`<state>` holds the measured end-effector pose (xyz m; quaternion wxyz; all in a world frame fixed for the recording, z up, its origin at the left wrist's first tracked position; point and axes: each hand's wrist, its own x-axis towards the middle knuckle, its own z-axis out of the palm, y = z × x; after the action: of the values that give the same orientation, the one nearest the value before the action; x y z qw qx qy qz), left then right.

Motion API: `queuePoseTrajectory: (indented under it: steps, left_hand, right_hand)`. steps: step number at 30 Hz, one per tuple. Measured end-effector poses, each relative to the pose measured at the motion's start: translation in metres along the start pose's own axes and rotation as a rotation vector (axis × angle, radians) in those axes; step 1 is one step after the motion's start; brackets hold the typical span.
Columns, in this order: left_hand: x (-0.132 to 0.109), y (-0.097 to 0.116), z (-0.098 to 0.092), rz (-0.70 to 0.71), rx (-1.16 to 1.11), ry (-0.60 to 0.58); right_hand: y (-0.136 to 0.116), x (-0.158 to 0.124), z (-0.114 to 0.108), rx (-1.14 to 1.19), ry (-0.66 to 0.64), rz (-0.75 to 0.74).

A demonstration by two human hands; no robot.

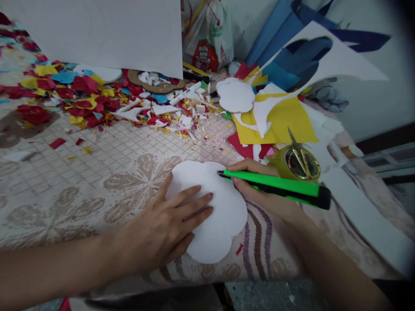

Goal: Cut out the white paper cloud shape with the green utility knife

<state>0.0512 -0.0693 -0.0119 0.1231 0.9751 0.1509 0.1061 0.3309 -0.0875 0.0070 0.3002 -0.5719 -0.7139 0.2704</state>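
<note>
A white scalloped, cloud-like sheet point(220, 216) lies flat near the table's front edge. Across its left part rests my left hand point(178, 216), palm down with fingers spread, pressing on the sheet. My right hand point(259, 183) is closed around a green and black utility knife point(279, 183). The knife's tip points left, over the upper right part of the sheet; whether it touches the surface I cannot tell. Just beyond my right hand, small gold scissors point(300, 157) lie on a roll of yellowish tape point(280, 162).
Red, yellow and blue paper scraps point(84, 90) are heaped at the back left, before a large white board point(106, 34). A smaller white scalloped piece point(236, 95) lies near a yellow sheet point(285, 121). A cut-out white offcut point(343, 56) leans by a blue bag point(272, 30).
</note>
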Motion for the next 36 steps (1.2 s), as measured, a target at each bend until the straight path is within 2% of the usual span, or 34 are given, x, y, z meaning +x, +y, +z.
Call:
queuePoseTrajectory:
  steps: [5,9,14,23,36]
  left_hand:
    - [-0.002,0.000,0.002,-0.018,0.031,0.015]
    - [-0.001,0.001,0.003,-0.070,0.076,0.017]
    - [-0.001,0.003,0.003,-0.107,0.071,0.009]
    - [-0.002,0.003,0.003,-0.095,0.092,0.032]
    - [-0.001,0.003,0.001,-0.089,0.093,0.003]
  right_hand:
    - [-0.011,-0.004,-0.006,-0.034,0.129,-0.093]
    - [-0.015,-0.003,-0.004,-0.017,0.184,-0.026]
    - [-0.011,-0.004,0.006,-0.017,0.135,0.039]
    - [-0.013,-0.003,0.009,-0.022,0.112,0.021]
    - [-0.012,-0.004,0.010,-0.042,0.121,-0.005]
